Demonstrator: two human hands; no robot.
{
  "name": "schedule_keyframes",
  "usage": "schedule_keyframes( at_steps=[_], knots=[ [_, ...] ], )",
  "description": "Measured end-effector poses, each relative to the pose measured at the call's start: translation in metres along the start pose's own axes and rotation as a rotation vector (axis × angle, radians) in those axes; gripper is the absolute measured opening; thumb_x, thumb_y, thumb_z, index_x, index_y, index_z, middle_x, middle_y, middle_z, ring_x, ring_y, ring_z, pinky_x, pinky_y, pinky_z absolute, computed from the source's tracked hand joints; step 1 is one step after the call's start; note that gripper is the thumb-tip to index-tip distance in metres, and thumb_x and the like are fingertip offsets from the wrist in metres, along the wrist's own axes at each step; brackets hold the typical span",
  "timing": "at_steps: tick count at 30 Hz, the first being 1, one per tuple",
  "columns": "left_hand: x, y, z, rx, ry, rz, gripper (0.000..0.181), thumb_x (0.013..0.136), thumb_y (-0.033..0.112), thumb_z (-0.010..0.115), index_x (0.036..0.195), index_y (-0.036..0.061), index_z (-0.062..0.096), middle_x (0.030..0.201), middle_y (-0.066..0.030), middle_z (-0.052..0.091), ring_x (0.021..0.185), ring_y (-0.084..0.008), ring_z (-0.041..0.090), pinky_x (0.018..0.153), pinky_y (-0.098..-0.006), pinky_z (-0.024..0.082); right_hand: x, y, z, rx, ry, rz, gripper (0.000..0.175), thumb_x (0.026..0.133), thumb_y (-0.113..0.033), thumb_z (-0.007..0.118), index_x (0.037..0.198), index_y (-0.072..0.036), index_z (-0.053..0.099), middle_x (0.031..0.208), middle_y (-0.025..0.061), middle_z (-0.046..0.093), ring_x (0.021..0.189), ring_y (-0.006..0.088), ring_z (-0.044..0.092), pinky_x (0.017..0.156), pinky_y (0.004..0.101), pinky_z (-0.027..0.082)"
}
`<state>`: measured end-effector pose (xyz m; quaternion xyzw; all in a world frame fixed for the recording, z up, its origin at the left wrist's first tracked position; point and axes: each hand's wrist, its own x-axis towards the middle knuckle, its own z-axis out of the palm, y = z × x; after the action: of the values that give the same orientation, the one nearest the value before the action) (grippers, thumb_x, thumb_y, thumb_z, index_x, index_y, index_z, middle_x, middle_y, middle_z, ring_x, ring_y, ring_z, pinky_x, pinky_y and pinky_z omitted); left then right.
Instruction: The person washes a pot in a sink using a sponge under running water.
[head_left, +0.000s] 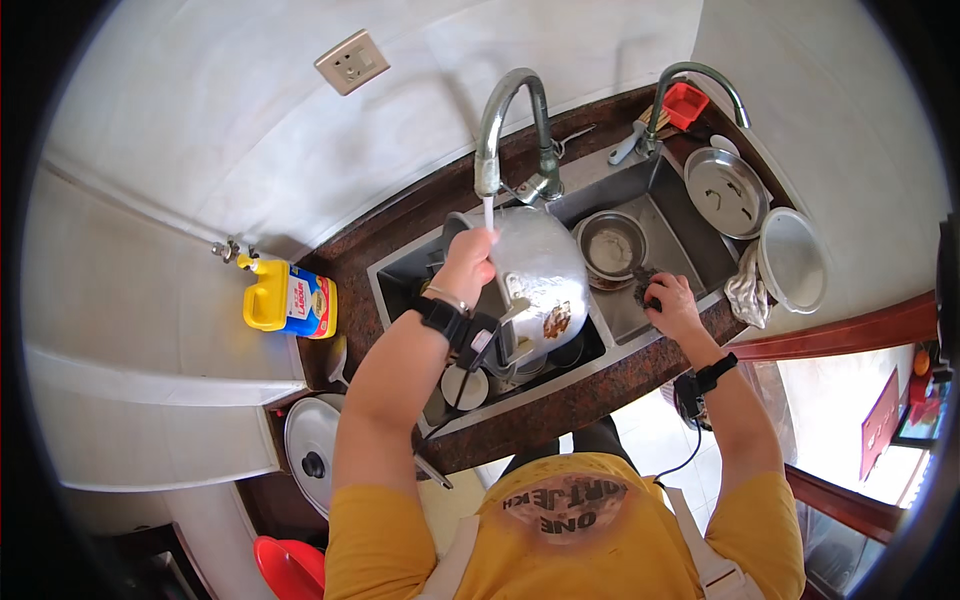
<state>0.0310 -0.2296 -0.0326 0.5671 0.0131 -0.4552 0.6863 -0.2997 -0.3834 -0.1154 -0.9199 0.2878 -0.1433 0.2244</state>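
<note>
A metal pot (544, 277) is tilted on its side over the left sink basin, with a brown stain on its wall. My left hand (472, 259) grips its rim side, right under the water that runs from the left faucet (517, 112). My right hand (671, 300) holds a dark scouring pad (645, 287) over the front of the right basin (626, 319). Behind that hand, a round metal bowl (613, 244) sits in the right basin. A small white bowl (465, 386) and other dishes lie under the pot in the left basin.
A yellow detergent jug (292, 300) stands left of the sink, near a pot lid (309, 450). On the right are a metal plate (726, 193), a white basin (793, 259) and a cloth (748, 292). A second faucet (697, 71) and a red basket (684, 105) stand behind.
</note>
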Motion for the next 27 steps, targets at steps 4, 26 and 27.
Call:
schedule_keyframes(
  at_steps=[4, 26, 27],
  knots=[
    [-0.019, 0.000, -0.039, 0.089, -0.073, -0.028, 0.024, 0.087, 0.005, 0.054, 0.107, -0.0069, 0.053, 0.100, -0.0161, 0.058, 0.090, -0.0281, 0.060, 0.079, -0.0422, 0.049, -0.016, 0.026, 0.001, -0.067, 0.066, 0.045, 0.023, 0.058, -0.010, 0.066, 0.079, -0.014, 0.060, 0.109, 0.0028, 0.055, 0.106, 0.0303, 0.047, 0.086, 0.0457, 0.042],
    [-0.172, 0.001, -0.115, 1.083, -0.306, 0.273, 0.010, 0.087, 0.011, 0.062, 0.088, 0.0014, 0.062, 0.065, 0.0034, 0.049, 0.061, -0.0035, 0.042, 0.054, -0.0236, 0.035, 0.065, -0.101, 0.061, 0.852, -0.213, 0.128, 0.044, 0.094, -0.032, 0.051, 0.125, -0.002, 0.052, 0.116, 0.0139, 0.060, 0.109, 0.0187, 0.055, 0.094, 0.0271, 0.040],
    [-0.175, 0.000, -0.114, 1.213, -0.332, 0.332, 0.009, 0.086, 0.011, 0.063, 0.087, 0.0021, 0.062, 0.060, 0.0000, 0.048, 0.058, -0.0052, 0.041, 0.052, -0.0259, 0.035, 0.076, -0.120, 0.070, 0.896, -0.228, 0.114, 0.047, 0.095, -0.035, 0.048, 0.128, -0.001, 0.049, 0.120, 0.0129, 0.058, 0.111, 0.0171, 0.053, 0.095, 0.0271, 0.038]
  ],
)
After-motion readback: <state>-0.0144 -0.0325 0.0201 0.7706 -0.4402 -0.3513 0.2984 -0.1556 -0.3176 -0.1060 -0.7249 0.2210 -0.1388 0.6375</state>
